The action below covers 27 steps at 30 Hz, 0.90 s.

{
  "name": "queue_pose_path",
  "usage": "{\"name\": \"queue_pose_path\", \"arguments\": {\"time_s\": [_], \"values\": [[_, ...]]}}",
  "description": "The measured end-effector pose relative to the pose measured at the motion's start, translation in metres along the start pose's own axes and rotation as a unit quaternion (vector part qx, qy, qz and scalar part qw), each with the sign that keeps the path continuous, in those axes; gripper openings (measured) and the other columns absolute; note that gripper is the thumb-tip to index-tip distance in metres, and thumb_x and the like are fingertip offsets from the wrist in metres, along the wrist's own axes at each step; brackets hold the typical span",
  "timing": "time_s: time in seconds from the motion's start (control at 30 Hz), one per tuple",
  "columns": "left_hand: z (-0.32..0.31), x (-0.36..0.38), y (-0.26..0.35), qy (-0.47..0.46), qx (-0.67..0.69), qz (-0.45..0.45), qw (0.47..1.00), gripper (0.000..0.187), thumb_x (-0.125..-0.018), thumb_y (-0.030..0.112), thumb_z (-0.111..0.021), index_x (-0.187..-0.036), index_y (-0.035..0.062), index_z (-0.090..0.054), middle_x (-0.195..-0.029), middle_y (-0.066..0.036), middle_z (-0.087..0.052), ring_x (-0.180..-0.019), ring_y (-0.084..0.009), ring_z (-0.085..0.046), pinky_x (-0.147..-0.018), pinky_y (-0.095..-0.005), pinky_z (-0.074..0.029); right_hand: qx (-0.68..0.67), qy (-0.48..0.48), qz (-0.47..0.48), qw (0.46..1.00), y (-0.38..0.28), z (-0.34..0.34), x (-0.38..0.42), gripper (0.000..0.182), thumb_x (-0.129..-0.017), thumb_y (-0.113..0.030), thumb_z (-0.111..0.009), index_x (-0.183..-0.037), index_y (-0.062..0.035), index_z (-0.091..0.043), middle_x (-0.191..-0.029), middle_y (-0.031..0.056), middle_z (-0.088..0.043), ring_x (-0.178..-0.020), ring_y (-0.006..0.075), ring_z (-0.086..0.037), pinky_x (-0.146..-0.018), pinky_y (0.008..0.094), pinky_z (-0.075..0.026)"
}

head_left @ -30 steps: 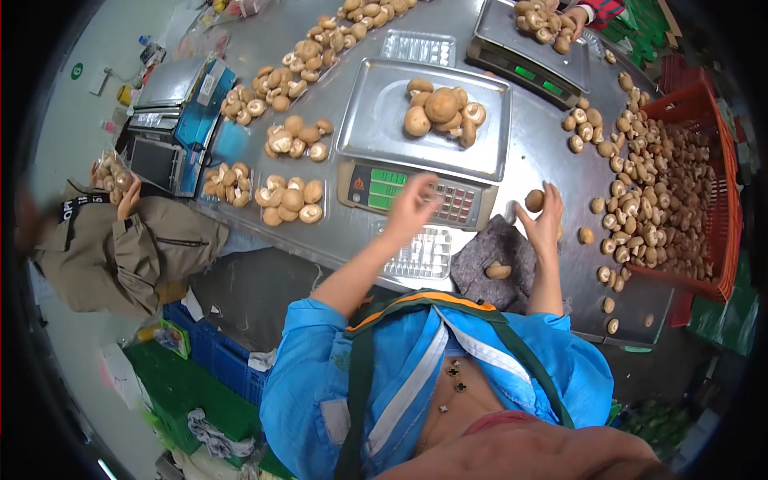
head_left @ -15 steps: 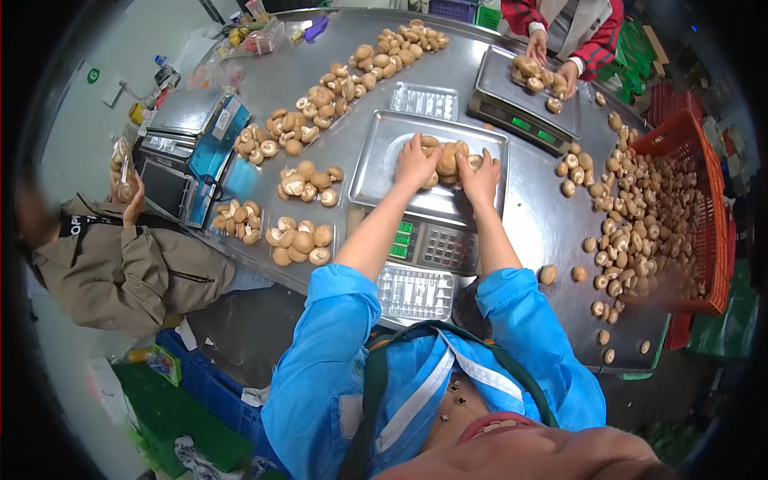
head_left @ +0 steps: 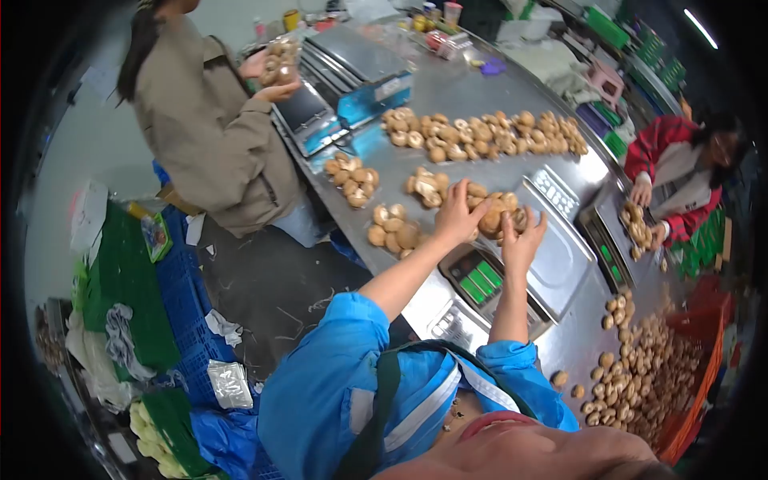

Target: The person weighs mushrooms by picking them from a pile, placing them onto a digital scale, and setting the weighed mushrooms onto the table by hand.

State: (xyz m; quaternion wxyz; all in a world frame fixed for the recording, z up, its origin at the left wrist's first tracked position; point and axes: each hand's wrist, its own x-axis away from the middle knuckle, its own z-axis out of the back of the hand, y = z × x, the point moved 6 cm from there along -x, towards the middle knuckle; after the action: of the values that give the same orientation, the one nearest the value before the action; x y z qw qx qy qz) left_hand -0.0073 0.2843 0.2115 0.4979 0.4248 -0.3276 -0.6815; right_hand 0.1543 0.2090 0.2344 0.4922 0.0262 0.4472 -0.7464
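My left hand (head_left: 462,219) and my right hand (head_left: 522,238) grip opposite sides of a small cluster of brown shiitake mushrooms (head_left: 494,218). The fingers curve around the cluster's ends, and whatever lies under the mushrooms is hidden. Below and to the right is the scale's steel pan (head_left: 558,268), which bears no mushrooms. Its green-lit display (head_left: 480,282) shows between my forearms. Just left of my left hand lie separate portions of mushrooms (head_left: 427,186), another portion (head_left: 394,230) and a third (head_left: 352,178).
A long row of mushrooms (head_left: 488,138) crosses the steel table. An empty clear plastic tray (head_left: 552,190) sits beyond the pan. Loose mushrooms (head_left: 640,372) spill from a red crate (head_left: 700,328) at right. One person holds bagged mushrooms (head_left: 280,60); another handles mushrooms (head_left: 636,230) on a second scale.
Both hands have carried the mushroom cluster off the scale pan toward the left portions. My view has swung left. The person at left has stayed with the bagged mushrooms.
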Motion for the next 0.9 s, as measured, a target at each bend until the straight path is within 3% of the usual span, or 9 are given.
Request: {"name": "queue_pose_path", "arguments": {"time_s": [0.07,0.2,0.33,0.37,0.4,0.5,0.7,0.87,0.9], "values": [[0.053,0.001,-0.037,0.032,-0.006,0.026,0.999,0.072,-0.080,0.048,-0.056,-0.130,0.0027,-0.030,-0.127,-0.023,-0.037,-0.115,-0.0392,-0.041,-0.094,-0.0427,-0.037,-0.041,-0.083,-0.004,0.996,-0.046,-0.048,0.016,0.061,-0.076,-0.044,-0.064,-0.120,-0.0044,-0.050,-0.134,0.0270,-0.028,-0.121,0.0426,-0.033,-0.098,0.0454,-0.031],[0.160,-0.004,-0.108,0.067,-0.018,0.097,0.993,0.074,-0.081,0.048,-0.056,-0.132,0.0016,-0.028,-0.130,-0.025,-0.035,-0.118,-0.0393,-0.039,-0.096,-0.0415,-0.036,-0.036,-0.149,0.018,0.988,-0.150,-0.120,0.046,0.063,-0.077,-0.046,-0.062,-0.120,-0.0027,-0.049,-0.134,0.0278,-0.028,-0.120,0.0435,-0.033,-0.099,0.0452,-0.031],[0.276,-0.016,-0.159,0.094,-0.008,0.103,0.990,0.071,-0.083,0.048,-0.054,-0.131,0.0001,-0.029,-0.126,-0.026,-0.039,-0.115,-0.0389,-0.042,-0.094,-0.0420,-0.036,-0.028,-0.156,0.071,0.985,-0.248,-0.200,0.077,0.065,-0.076,-0.047,-0.063,-0.119,-0.0003,-0.048,-0.134,0.0283,-0.028,-0.119,0.0441,-0.033,-0.098,0.0462,-0.032],[0.301,-0.019,-0.175,0.136,-0.035,0.074,0.987,0.070,-0.084,0.048,-0.052,-0.130,0.0011,-0.030,-0.124,-0.026,-0.040,-0.113,-0.0391,-0.044,-0.092,-0.0424,-0.038,-0.057,-0.183,0.052,0.980,-0.271,-0.219,0.083,0.066,-0.075,-0.046,-0.063,-0.119,-0.0001,-0.049,-0.133,0.0285,-0.028,-0.118,0.0443,-0.035,-0.098,0.0463,-0.031],[0.330,-0.021,-0.178,0.113,-0.033,0.137,0.983,0.066,-0.085,0.047,-0.051,-0.130,0.0021,-0.033,-0.126,-0.024,-0.040,-0.117,-0.0367,-0.041,-0.096,-0.0398,-0.035,-0.055,-0.183,0.048,0.981,-0.292,-0.234,0.087,0.066,-0.075,-0.046,-0.063,-0.119,-0.0001,-0.049,-0.133,0.0285,-0.028,-0.118,0.0443,-0.035,-0.098,0.0463,-0.031],[0.386,-0.044,-0.217,0.122,-0.036,0.115,0.985,0.066,-0.085,0.047,-0.051,-0.130,0.0015,-0.033,-0.126,-0.024,-0.040,-0.117,-0.0370,-0.041,-0.096,-0.0399,-0.035,-0.040,-0.188,0.067,0.979,-0.348,-0.277,0.097,0.065,-0.075,-0.046,-0.063,-0.120,-0.0012,-0.048,-0.134,0.0278,-0.028,-0.115,0.0444,-0.037,-0.096,0.0460,-0.034],[0.430,-0.095,-0.252,0.124,-0.013,0.094,0.988,0.068,-0.085,0.050,-0.049,-0.129,0.0019,-0.033,-0.127,-0.024,-0.038,-0.115,-0.0380,-0.043,-0.094,-0.0406,-0.038,-0.038,-0.175,0.049,0.983,-0.395,-0.327,0.079,0.065,-0.074,-0.047,-0.063,-0.120,-0.0029,-0.048,-0.135,0.0247,-0.028,-0.116,0.0423,-0.037,-0.094,0.0458,-0.036],[0.429,-0.193,-0.244,0.091,0.006,0.081,0.993,0.062,-0.086,0.044,-0.051,-0.128,0.0015,-0.035,-0.125,-0.024,-0.042,-0.115,-0.0363,-0.043,-0.095,-0.0387,-0.036,-0.023,-0.108,0.038,0.993,-0.407,-0.363,0.012,0.065,-0.074,-0.046,-0.063,-0.121,-0.0035,-0.048,-0.135,0.0241,-0.029,-0.117,0.0410,-0.037,-0.094,0.0457,-0.036],[0.428,-0.219,-0.240,0.084,-0.005,0.046,0.995,0.063,-0.085,0.045,-0.051,-0.128,0.0015,-0.036,-0.124,-0.024,-0.042,-0.115,-0.0364,-0.043,-0.094,-0.0387,-0.036,-0.029,-0.080,0.032,0.996,-0.408,-0.369,-0.007,0.065,-0.075,-0.046,-0.063,-0.121,-0.0036,-0.048,-0.135,0.0241,-0.030,-0.117,0.0410,-0.037,-0.094,0.0455,-0.036]]}}
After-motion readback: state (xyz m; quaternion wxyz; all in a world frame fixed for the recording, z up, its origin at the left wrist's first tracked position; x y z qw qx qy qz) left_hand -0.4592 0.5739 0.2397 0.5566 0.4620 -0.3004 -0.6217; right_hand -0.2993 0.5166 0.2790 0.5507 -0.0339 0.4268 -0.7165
